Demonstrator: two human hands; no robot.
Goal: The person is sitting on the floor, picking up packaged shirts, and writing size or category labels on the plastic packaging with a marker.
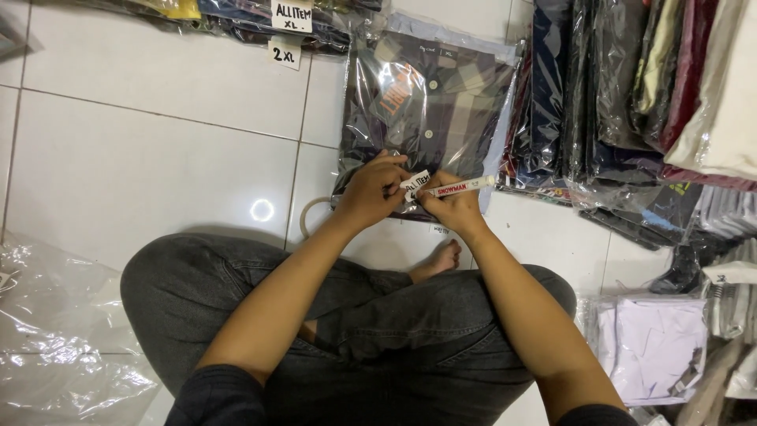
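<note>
Two hands meet over the white tiled floor (pixel 158 158): left hand (pixel 371 192) pinches a small white paper label (pixel 415 184), right hand (pixel 456 207) grips a white marker pen (pixel 461 187), both on a clear-bagged folded plaid shirt (pixel 430 99) beyond

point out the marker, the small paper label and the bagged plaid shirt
marker (pixel 461 187), head view, middle of its white barrel
small paper label (pixel 416 183), head view, its white face between the hands
bagged plaid shirt (pixel 430 95), head view, chest of the folded shirt
</note>
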